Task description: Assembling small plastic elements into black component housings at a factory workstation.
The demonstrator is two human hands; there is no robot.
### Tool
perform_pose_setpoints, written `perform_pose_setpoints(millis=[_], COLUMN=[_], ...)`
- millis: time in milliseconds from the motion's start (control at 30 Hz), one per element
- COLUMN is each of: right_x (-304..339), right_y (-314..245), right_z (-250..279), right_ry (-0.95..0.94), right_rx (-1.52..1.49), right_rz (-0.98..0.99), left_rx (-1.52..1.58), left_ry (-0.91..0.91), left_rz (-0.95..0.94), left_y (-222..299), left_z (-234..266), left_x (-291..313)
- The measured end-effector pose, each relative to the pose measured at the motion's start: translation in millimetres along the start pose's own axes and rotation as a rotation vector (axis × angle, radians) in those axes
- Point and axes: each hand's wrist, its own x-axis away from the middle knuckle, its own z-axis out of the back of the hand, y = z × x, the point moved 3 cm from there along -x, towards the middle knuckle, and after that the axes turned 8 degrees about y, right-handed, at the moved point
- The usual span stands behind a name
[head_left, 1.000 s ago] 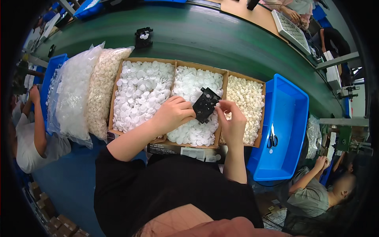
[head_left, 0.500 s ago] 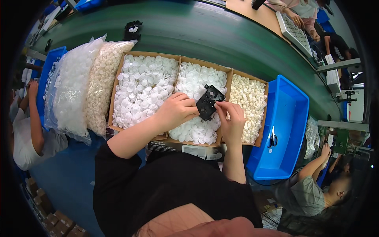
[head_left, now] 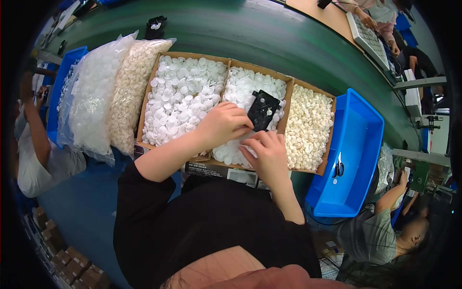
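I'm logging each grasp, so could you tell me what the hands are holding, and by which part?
The left hand grips the black plastic part by its lower left edge. The right hand rests below it; whether it holds anything cannot be told.

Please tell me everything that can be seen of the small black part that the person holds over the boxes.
The black part is a flat, roughly square piece, plastic by its look, with small holes and pale dots on its face. It is tilted, held above the middle box of white round pieces. The left hand grips its lower left edge with the fingertips. The right hand is just below it, over the white pieces; whether it touches the part cannot be told.
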Motion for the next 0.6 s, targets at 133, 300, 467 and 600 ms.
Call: perform_pose_setpoints(millis=[133, 300, 467, 600], right_x=[1, 6, 6, 5], right_y=[-5, -2, -3, -2], right_z=[-14, -16, -18, -17], right_ry=[-0.058, -0.108, -0.153, -0.179], right_rx=[0.029, -0.014, -0.048, -0.024], right_rz=[0.046, 0.049, 0.019, 0.05], left_rx=[0.059, -0.102, -0.28, -0.306], left_ry=[0.169, -0.03, -0.049, -0.02], left_rz=[0.18, 0.408, 0.315, 0.312], left_y=[-2, -23, -17, -16], left_z=[53, 95, 82, 78], left_x=[-21, 5, 25, 29])
